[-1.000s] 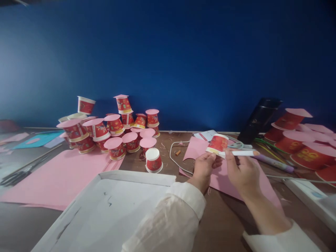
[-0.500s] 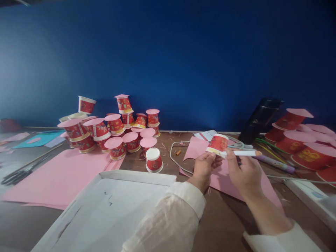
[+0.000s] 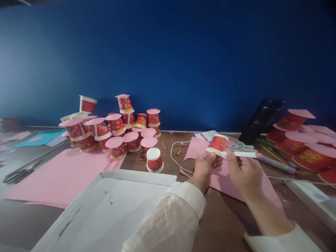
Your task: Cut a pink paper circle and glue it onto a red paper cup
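My left hand [image 3: 204, 167] holds a small red paper cup [image 3: 217, 144] tilted on its side over a pink paper sheet [image 3: 223, 176]. My right hand [image 3: 243, 171] grips a white pen-like stick [image 3: 241, 153] whose left end touches the cup's rim. Both sleeves are white.
A pile of red cups with pink paper lids [image 3: 115, 127] stands at the back left, one white-bottomed cup [image 3: 154, 160] in front. A white tray [image 3: 110, 210] lies near me, a large pink sheet [image 3: 60, 175] to its left, scissors [image 3: 18, 173] far left. More lidded cups [image 3: 301, 140] and a black bottle [image 3: 262, 119] sit at the right.
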{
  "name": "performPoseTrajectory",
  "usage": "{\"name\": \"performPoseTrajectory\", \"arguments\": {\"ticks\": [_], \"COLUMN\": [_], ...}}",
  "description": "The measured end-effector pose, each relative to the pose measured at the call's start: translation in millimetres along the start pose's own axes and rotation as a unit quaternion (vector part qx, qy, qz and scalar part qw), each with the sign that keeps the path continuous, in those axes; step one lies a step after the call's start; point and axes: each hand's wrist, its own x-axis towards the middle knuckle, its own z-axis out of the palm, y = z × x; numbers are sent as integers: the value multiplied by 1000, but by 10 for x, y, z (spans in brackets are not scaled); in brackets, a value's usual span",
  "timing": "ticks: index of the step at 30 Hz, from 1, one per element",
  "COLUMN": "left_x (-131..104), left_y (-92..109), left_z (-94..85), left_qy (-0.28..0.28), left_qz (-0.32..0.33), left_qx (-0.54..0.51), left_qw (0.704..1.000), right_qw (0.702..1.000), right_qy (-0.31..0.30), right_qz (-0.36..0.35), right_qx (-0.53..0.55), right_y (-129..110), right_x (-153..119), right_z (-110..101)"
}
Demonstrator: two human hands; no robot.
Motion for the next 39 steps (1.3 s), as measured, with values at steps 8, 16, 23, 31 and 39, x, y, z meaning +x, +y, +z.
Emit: {"name": "performPoseTrajectory", "arguments": {"ticks": [8,16,23,31,39], "left_x": [-18,-22,-31,-50,-62], "left_y": [17,31,37,63,77], "left_z": [7,13,23,40,48], "left_qy": [3,5,9,18,28], "left_qz": [-1,-10,-5,-12,-13], "left_qx": [-8,-12,-4,-1,-13], "left_qw": [1000,1000,1000,1000,999], "right_qw": [1000,1000,1000,1000,1000], "right_qy": [10,8,7,13,7], "right_qz": [1,-4,5,-7,22], "right_qx": [-2,3,-6,-11,-18], "right_y": [-16,-9,-8,13,-3], "right_x": [-2,-2,3,9,13], "right_z": [-3,4,-11,-22,-34]}}
